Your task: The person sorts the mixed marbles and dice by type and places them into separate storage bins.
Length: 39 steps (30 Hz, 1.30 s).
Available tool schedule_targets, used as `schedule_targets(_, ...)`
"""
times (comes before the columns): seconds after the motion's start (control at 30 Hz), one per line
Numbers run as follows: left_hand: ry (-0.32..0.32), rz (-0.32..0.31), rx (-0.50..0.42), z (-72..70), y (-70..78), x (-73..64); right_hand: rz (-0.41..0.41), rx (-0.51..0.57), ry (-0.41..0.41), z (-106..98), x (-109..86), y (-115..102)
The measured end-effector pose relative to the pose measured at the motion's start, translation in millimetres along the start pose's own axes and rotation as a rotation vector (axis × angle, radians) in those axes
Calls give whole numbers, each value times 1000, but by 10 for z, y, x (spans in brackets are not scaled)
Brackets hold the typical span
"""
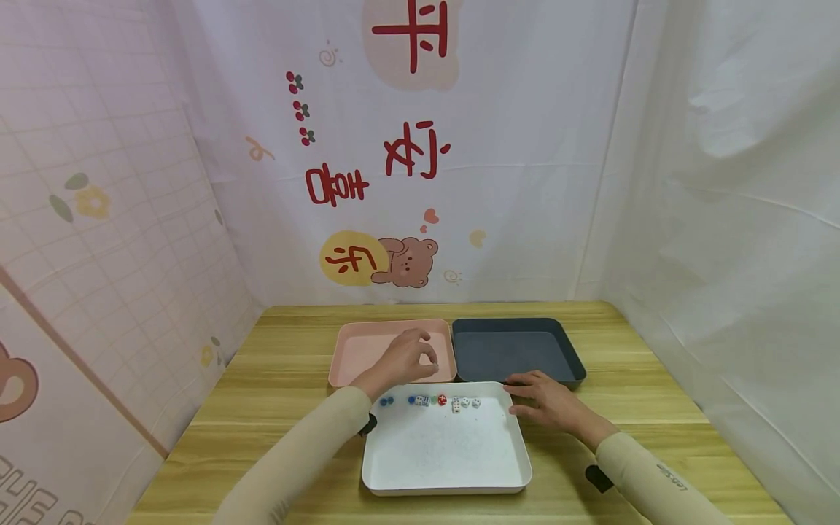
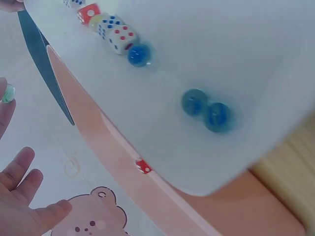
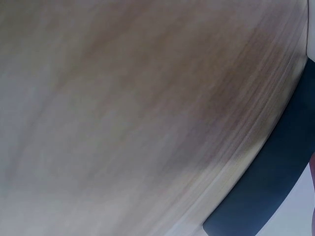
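Nearest, on worktop (image 1: 262, 452): white tray (image 1: 446, 452), long side L–R. Along its far side, L to R: two bluish marbles (image 1: 387, 400), gap, then blue marble (image 1: 411, 399), white dice (image 1: 420, 400), pale marble (image 1: 434, 399), red die (image 1: 442, 399), then another group of dice (image 1: 465, 402) toward R end. At far R corner, R hand (image 1: 547, 403): fingers loosely extended at rim, nothing seen in grasp; can't tell if pressing on tray, R wrist view no help.

Bit farther, L hand (image 1: 407, 357) over pink tray (image 1: 338, 361): thumb & fingertip pinching green marble (image 2: 9, 93), other fingers apart & loose. Key relation, prob.: marble over R part of pink tray, just beyond near rim as seen from head; round, so no long axis to line up; L hand obviously the nearer, R hand well off to R. Height above tray floor: can't tell. From L fingers, row in white tray back toward body.

By near wall of pink tray, second red die (image 2: 143, 166), L of marble. Just beside, on R: dark tray (image 1: 512, 350). Farthest: pale backdrop (image 1: 525, 160) w/ bear print (image 1: 410, 262).
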<state>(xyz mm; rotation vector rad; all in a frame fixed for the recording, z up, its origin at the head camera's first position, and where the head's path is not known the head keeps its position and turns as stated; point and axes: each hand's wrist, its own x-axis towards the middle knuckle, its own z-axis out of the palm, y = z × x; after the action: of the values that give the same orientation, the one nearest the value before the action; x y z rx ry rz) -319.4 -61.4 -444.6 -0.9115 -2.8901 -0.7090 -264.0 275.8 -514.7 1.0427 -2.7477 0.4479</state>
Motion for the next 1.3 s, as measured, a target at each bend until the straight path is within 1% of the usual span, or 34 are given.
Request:
schedule_targets(0.2, -4, 16, 4, 28, 70, 95, -31, -5, 26, -2, -6, 11)
schedule_targets(0.37, 5, 16, -26, 41, 104, 165, -40, -15, 23, -3, -3, 9)
schedule_targets(0.5, 31, 55, -30, 55, 112, 226, -34, -16, 18, 1, -1, 6)
schedule_targets(0.63, 40, 78, -39, 79, 117, 277, -19, -11, 7, -7, -2, -2)
schedule_targets(0.73, 30, 66, -47, 93, 134, 305, -12, -12, 1, -12, 0, -10)
schedule_targets(0.83, 10, 28, -39, 108, 167, 329, -13, -12, 3, -12, 3, -13)
schedule_targets(0.97, -11, -6, -22, 146, 217, 376, -21, -11, 10, -12, 6, -17)
schedule_targets(1.17, -16, -2, 14, 237, 255, 445, -31, -5, 15, -20, 6, -25)
schedule_targets(1.3, -28, -20, 19, 282, 295, 465, -45, -7, 30, -16, 7, -21)
